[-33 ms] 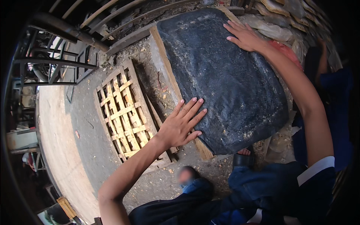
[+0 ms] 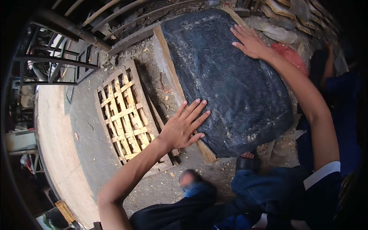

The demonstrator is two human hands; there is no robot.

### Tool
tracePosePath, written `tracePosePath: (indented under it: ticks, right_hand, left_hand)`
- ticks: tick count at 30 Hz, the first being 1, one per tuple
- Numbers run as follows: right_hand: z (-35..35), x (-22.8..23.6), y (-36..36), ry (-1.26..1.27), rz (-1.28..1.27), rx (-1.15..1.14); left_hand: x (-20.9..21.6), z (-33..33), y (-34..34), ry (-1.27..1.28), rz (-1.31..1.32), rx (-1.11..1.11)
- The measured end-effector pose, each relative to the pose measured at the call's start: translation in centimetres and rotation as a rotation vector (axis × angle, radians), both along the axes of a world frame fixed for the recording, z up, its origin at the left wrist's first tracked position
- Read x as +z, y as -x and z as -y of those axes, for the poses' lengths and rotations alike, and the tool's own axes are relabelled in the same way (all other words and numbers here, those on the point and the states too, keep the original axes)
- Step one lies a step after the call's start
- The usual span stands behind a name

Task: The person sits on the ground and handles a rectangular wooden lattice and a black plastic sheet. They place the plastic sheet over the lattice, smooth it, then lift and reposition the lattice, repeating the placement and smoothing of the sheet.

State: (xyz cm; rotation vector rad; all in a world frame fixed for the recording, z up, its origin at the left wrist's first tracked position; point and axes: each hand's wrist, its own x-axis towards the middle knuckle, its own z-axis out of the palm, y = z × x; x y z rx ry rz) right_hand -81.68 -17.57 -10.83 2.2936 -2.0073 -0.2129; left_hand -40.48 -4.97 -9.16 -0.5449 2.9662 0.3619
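Observation:
In front of me lies a large, dusty, dark blue-black sheet (image 2: 226, 80), wrapped or draped over something bulky that I cannot see. Wooden boards stick out along its left edge (image 2: 168, 57) and at its far right corner. My left hand (image 2: 184, 125) rests on the sheet's near left edge, fingers spread, palm partly over the board there. Across from it, my right hand (image 2: 251, 43) lies flat on the far right edge of the sheet, fingers stretched out. Nothing is held in either hand.
A lattice wooden frame (image 2: 124, 111) lies on the ground to the left, with more boards under it. Dark metal frames (image 2: 57, 63) stand at the far left. Stacked slabs (image 2: 285, 15), clear plastic and a red bag (image 2: 289, 57) are at the right, beside another person's blue clothing (image 2: 345, 111).
The view has shifted very slightly. My right hand sits a little nearer along the sheet's edge; my left hand stays on the near left edge.

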Motion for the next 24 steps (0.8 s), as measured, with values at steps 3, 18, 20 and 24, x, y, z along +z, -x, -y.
tracePosePath:
  ticks: [3, 18, 20, 24]
  right_hand:
    - [-1.9, -0.3, -1.8, 0.041, 0.000, 0.086]
    - [-8.8, 0.4, -12.5, -0.202, 0.299, 0.738]
    - [-6.7, 0.4, -9.2, -0.136, 0.223, 0.648]
    - [-1.5, 0.9, -2.5, -0.060, 0.190, 0.021]
  left_hand:
    - [-0.2, -0.1, -0.2, 0.002, -0.015, 0.001]
    - [-0.1, 0.0, -0.2, 0.059, -0.031, -0.014]
    - [-0.1, 0.0, 0.0, 0.056, -0.021, -0.012]
    - [-0.3, 0.1, -0.1, 0.075, 0.023, -0.016]
